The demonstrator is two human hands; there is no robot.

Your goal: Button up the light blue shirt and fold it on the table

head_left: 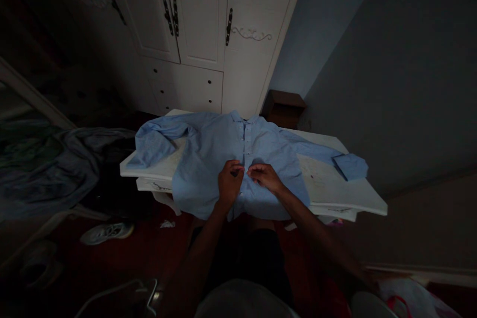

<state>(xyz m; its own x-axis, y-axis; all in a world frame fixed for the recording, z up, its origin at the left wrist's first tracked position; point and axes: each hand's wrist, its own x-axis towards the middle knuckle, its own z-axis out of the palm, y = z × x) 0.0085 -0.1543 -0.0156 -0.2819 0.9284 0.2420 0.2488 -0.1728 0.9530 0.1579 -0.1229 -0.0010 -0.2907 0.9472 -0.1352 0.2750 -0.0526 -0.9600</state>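
A light blue button-up shirt (208, 154) lies face up on a white table (328, 186), collar toward the wardrobe and sleeves spread to both sides. Its lower hem hangs over the near table edge. My left hand (230, 181) pinches the left side of the front placket, around the middle of the shirt. Close beside it, my right hand (265, 176) pinches the right side of the placket, fingertips almost meeting the left ones. Any button between the fingertips is too small to make out. Above the hands the placket edges lie slightly apart, with small buttons showing.
A white wardrobe (197, 15) with dark handles stands behind the table. A brown wooden box (285, 104) sits beyond it at the right. Draped clothes (74, 159) hang at the left, and a shoe (108, 232) lies on the red floor.
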